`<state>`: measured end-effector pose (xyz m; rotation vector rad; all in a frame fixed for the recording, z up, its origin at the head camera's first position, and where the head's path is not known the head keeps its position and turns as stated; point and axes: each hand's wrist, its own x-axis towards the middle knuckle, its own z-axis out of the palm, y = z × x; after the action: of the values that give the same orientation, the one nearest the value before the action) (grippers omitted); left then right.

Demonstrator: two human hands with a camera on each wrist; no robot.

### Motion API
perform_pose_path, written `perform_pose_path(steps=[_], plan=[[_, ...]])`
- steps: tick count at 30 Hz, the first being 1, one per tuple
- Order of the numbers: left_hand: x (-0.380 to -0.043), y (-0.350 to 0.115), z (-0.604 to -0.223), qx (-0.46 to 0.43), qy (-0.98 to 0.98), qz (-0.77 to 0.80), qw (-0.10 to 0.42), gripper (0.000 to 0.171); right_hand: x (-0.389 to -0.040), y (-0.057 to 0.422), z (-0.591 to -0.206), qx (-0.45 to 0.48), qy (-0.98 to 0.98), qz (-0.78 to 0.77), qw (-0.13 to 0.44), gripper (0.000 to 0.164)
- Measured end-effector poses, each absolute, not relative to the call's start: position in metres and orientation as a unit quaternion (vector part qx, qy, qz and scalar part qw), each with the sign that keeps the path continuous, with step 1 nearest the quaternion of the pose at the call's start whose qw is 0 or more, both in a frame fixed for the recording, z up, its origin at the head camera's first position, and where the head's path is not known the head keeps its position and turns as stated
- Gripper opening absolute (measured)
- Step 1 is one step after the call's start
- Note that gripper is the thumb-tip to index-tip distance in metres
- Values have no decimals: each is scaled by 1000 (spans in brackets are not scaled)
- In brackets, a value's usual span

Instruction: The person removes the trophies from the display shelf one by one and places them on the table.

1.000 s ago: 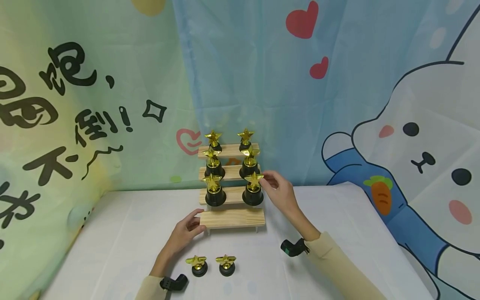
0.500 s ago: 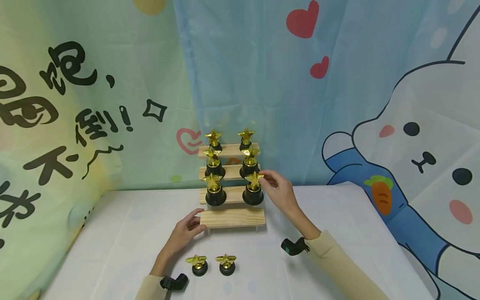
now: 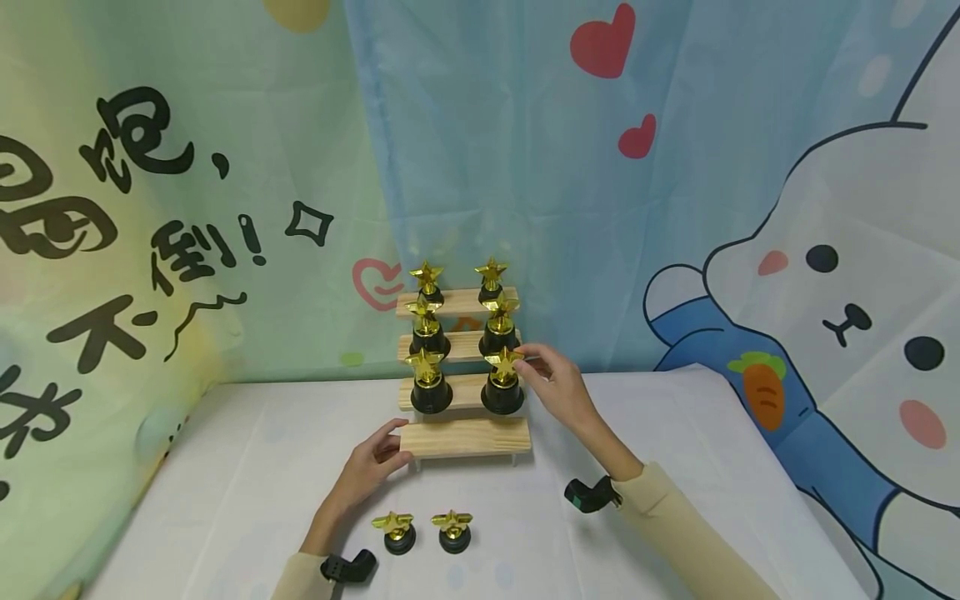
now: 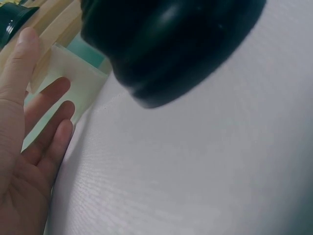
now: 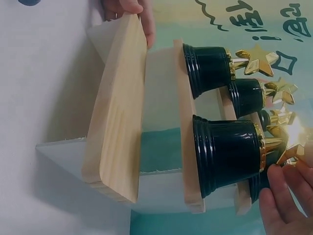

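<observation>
A stepped wooden display stand rises in tiers before the backdrop. My left hand grips the left end of its lowest step, thumb in front and fingers behind; the left wrist view shows the fingers beside the pale side panel. On the step above, at the right, stands a gold star trophy with a black base. My right hand pinches a point of its star, fingertips against the gold in the right wrist view. Its partner trophy stands upright at the left.
Star trophies stand in pairs on the two upper steps. Two more trophies, a left one and a right one, are on the white tablecloth before the stand. A printed cloth backdrop hangs behind.
The right-hand trophy on the second-lowest step has shifted slightly left, and my right fingers have moved with it. My left hand stays at the lowest step's end.
</observation>
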<state>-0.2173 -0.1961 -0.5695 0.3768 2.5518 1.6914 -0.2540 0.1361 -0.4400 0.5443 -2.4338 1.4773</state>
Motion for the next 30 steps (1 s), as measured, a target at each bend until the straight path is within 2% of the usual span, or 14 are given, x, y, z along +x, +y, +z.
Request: perform_pose_path(steps=[17, 30], plan=[[-217, -196, -571, 128, 824, 551, 29, 63, -251, 134, -440, 167, -839, 499, 140, 28], [-216, -196, -568, 119, 825, 551, 33, 61, -232, 135, -431, 182, -839, 492, 148, 26]])
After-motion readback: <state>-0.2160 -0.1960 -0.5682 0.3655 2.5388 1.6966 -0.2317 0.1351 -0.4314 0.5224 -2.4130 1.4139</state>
